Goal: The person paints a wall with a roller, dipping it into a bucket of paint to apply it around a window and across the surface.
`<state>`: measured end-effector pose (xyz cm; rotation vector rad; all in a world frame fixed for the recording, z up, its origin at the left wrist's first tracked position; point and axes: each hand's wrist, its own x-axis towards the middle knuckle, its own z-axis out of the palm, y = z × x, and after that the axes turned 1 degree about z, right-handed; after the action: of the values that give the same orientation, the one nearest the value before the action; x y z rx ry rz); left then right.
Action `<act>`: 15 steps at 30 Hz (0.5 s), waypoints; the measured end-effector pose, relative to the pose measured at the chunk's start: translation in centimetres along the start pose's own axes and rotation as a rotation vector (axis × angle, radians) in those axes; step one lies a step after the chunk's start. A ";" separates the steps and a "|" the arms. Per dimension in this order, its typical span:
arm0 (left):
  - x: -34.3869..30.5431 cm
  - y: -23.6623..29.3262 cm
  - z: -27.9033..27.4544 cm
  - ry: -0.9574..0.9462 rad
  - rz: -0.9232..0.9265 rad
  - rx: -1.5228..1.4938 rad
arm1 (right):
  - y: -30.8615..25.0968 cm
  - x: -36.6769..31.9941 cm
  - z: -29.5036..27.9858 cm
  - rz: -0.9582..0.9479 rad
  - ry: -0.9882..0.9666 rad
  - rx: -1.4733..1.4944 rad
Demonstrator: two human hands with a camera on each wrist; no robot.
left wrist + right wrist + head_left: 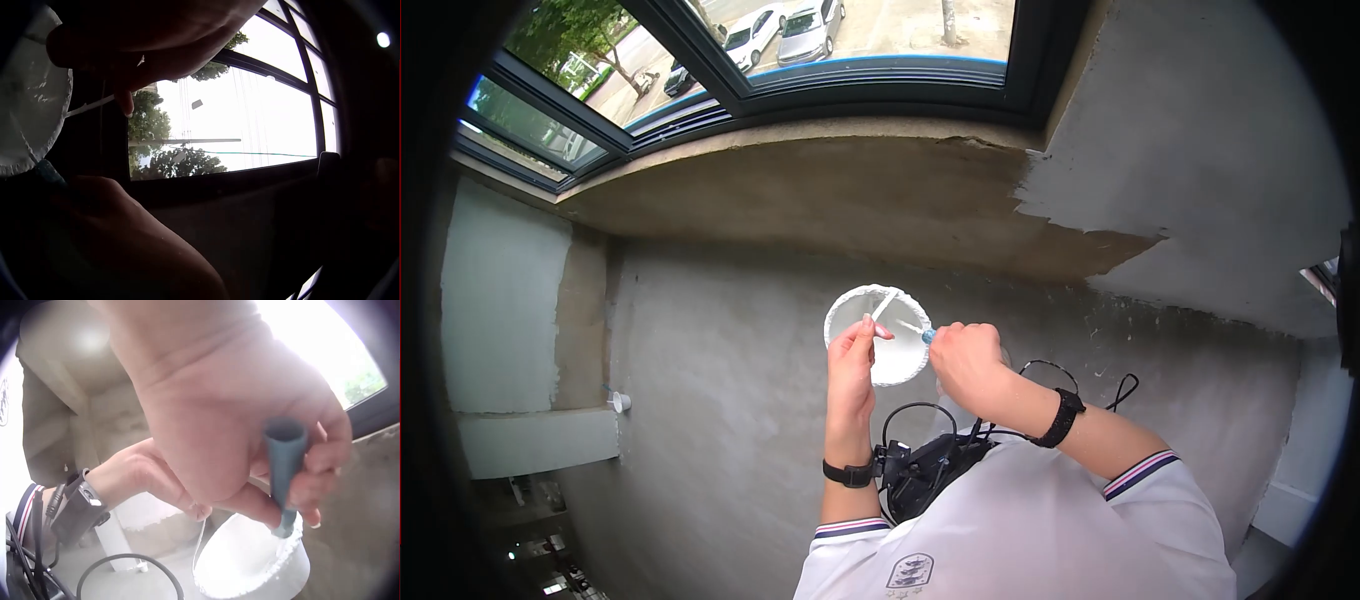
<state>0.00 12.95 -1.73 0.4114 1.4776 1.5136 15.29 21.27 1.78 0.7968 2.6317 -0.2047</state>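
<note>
A white bucket (pixel 834 320) with a rough, white-crusted rim hangs in front of the person. My left hand (pixel 852 365) pinches its thin white bail handle (pixel 884 304) above the opening. On the other side, my right hand (pixel 968 358) grips a tool by its hollow blue handle (pixel 286 462), fingers curled round it. From that handle a narrow, pale shaft (pixel 909 326) points into the bucket; the kind of tool I cannot tell. White material coats the bucket's inner wall, seen in the right wrist view.
Under the window (pixel 870 90) runs a bare brown wall (pixel 800 195), with grey coating (pixel 1180 150) at its right. A small white container (pixel 621 402) is on the left near a ledge (pixel 540 442). Black cables (pixel 915 407) and a dark pouch (pixel 940 470) hang at the person's waist.
</note>
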 end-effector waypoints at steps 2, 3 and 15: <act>0.2 0.0 0.2 0.002 0.001 -0.015 | 0.8 0.0 1.5 0.085 -0.040 0.106; 0.5 0.1 0.0 -0.011 -0.008 0.001 | 1.3 0.3 1.9 0.148 -0.067 0.200; 2.0 -2.0 3.3 -0.092 -0.061 -0.029 | 3.8 -4.2 6.1 0.337 -0.129 1.072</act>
<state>2.38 16.11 -3.53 0.4096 1.3834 1.4473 22.54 20.78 -2.27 1.4356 2.0773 -1.5625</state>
